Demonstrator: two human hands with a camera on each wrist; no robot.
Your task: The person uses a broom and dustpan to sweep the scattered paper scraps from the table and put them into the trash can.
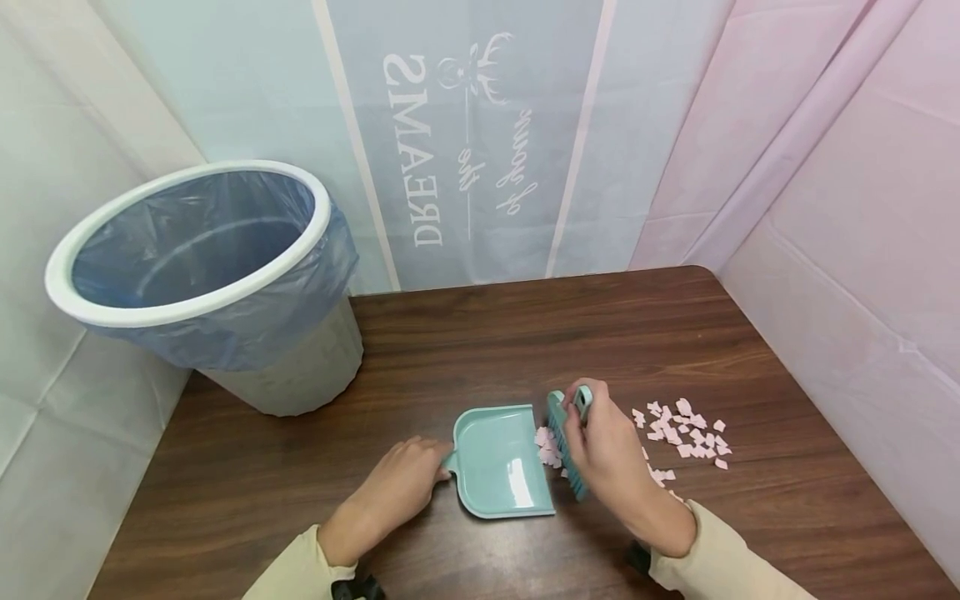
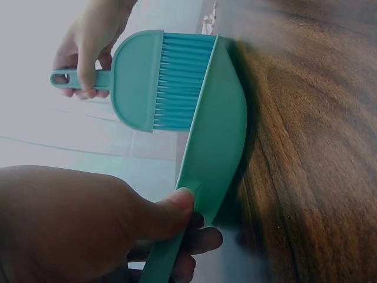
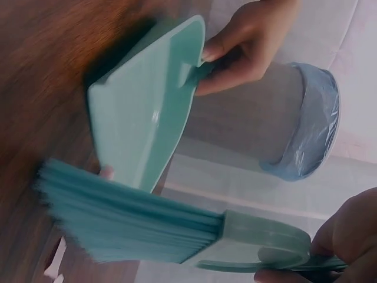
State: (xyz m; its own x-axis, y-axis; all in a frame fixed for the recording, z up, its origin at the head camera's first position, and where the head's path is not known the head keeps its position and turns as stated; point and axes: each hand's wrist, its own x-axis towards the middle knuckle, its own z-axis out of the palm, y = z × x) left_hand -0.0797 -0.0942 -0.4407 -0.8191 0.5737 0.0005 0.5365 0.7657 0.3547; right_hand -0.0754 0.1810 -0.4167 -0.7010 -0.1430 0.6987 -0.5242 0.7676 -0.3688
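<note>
Brown wood-grain table (image 1: 465, 350). Teal plastic dustpan (image 1: 491, 467), handle in left hand's (image 1: 401, 483) fingers. Teal plastic brush (image 1: 561, 433), in right hand's (image 1: 609, 446) fingers, head roughly parallel to pan lip. Pale-pink paper scraps (image 1: 550, 457), some between lip and bristles, nearer right hand.

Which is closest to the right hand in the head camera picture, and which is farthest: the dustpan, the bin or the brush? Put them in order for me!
1. Brush: nearest, because the right hand is holding it.
2. Dustpan: next, just left of the brush, with its open edge facing the bristles.
3. Bin: farthest, over on the left, toward the back.
</note>
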